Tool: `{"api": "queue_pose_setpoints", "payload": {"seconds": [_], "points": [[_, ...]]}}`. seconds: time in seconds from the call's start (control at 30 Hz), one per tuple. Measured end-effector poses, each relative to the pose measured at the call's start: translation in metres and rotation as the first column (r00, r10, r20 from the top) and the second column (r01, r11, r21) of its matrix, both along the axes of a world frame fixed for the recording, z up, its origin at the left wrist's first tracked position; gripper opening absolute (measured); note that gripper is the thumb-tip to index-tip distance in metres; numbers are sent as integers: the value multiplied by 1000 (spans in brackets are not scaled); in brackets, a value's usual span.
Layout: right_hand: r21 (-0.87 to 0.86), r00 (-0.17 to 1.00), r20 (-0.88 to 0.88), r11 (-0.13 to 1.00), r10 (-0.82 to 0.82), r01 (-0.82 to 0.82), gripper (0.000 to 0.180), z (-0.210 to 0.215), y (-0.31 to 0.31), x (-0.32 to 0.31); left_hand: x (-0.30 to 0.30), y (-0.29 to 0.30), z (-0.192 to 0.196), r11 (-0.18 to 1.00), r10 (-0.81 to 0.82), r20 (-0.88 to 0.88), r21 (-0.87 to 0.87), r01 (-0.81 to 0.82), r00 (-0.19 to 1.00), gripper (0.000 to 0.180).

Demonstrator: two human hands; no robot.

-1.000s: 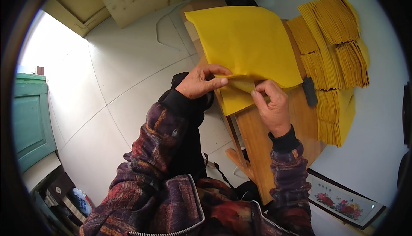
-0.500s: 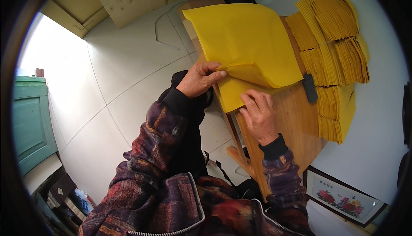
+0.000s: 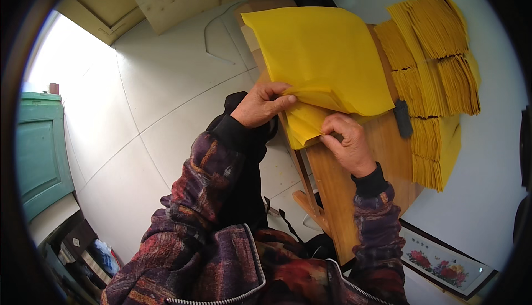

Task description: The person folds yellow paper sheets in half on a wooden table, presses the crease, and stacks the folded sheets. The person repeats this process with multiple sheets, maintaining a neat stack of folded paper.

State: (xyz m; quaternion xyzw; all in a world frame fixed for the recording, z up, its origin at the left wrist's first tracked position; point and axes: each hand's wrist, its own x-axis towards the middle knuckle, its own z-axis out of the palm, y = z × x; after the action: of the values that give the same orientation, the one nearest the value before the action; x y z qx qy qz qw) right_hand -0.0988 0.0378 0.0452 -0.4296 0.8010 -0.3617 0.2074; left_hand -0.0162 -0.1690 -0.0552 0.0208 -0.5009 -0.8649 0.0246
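Observation:
Large yellow paper sheets (image 3: 327,50) lie in a pile on a wooden table, their near edges turned toward me. My left hand (image 3: 263,103) pinches the lifted, folded-back edge of the upper sheet between thumb and fingers at its left side. Close by on the right, my right hand (image 3: 347,141) has thumb and forefinger pressed together on the near edge of a lower yellow sheet, which bends up slightly there. How many sheets each hand holds is hidden.
Bundles of folded yellow paper (image 3: 429,25) stand at the table's right side against the wall. A dark grey block (image 3: 403,118) lies beside the sheets. The wooden tabletop (image 3: 366,155) shows below my right hand. A framed flower picture (image 3: 443,260) leans lower right; a green cabinet (image 3: 41,150) stands left.
My right hand has shifted slightly right and closed its fingers on the lower sheet's near edge, which now bends upward. My left hand keeps its pinch on the upper sheet.

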Motion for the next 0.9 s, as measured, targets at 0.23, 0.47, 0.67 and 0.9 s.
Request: {"api": "queue_pose_setpoints", "payload": {"seconds": [0.23, 0.47, 0.67, 0.9], "points": [[45, 1000, -12, 999, -10, 11, 8, 4, 1, -3, 1, -4, 4, 989, -4, -8, -146, 3, 1000, 26], [101, 980, -194, 995, 29, -9, 9, 9, 1, 0, 3, -6, 9, 992, -36, -47, -120, 30, 998, 24], [50, 990, -138, 999, -5, 12, 7, 7, -3, 0, 2, 0, 4, 1000, 10, 27, 21, -11, 1000, 26], [111, 921, -368, 990, 127, -92, 24, 13, 1, 6, 1, 1, -3, 999, 35, 2, 13, -35, 999, 25]]}}
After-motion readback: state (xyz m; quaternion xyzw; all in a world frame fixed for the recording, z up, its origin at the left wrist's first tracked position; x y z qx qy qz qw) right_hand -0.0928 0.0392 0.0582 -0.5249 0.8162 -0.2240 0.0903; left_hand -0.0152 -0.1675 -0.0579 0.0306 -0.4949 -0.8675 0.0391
